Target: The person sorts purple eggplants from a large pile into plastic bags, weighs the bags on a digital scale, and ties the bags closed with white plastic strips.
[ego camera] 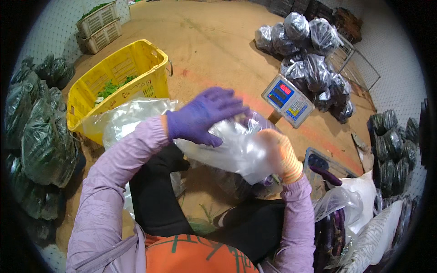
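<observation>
In a purple glove, my left hand is spread over a clear plastic bag, fingers apart and a little blurred. My right hand, in a striped yellow-orange glove, is at the right end of this bag; its fingers are too blurred to show a grip. Purple eggplants show partly behind and under the plastic. Beyond my right hand stands a digital scale display with lit red digits. More clear plastic lies left of my left hand, against a yellow crate.
The yellow crate holds some greens. Filled dark bags line the left side; bagged produce is piled behind the scale. At right are loose eggplants, a grey-blue tray and a white sack.
</observation>
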The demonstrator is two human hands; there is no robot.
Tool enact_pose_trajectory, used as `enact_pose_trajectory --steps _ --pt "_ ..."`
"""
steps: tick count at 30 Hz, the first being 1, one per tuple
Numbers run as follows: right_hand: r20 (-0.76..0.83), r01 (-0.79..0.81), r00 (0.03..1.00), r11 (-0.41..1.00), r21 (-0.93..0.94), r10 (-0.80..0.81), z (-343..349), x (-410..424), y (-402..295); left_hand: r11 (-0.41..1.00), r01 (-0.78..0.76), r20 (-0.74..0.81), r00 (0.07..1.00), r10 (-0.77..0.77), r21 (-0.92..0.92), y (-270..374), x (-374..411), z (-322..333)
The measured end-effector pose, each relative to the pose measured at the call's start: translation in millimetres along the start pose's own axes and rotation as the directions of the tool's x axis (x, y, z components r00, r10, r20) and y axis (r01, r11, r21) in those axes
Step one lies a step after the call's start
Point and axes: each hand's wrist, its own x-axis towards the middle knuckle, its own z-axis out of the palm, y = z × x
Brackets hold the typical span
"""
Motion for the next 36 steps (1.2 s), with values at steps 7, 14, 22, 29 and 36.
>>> enact_pose_trajectory --steps 7,14,22,29,36 --pt "-0.056 -0.066 0.997 0.987 -0.144 0.058 7.3 -13.8 -0.9 0.882 0.312 0.324 0.925 -0.197 -0.353 -22.2 -3.0 9.5" --pt "-0.075 0.266 0.896 0.665 -0.698 -0.437 44.0 -1.8 -21.0 0.817 0.447 0.379 0.872 -0.308 -0.365 0.6 -9.3 -12.1" --pt "-0.633 0.118 0.767 0.947 0.3 0.104 21.0 -9.1 -7.5 0.859 0.408 0.473 0.85 -0.233 -0.31 9.4 -5.2 -16.3" --pt "-0.605 0.166 0.796 0.954 0.25 0.02 29.6 -5.1 -1.8 0.808 0.396 0.67 0.743 -0.002 -0.436 5.2 -9.9 -16.3" --pt "-0.477 0.075 0.877 0.965 0.253 0.057 38.7 -4.3 -9.6 0.766 0.1 0.203 0.978 0.04 -0.634 15.6 13.8 12.9"
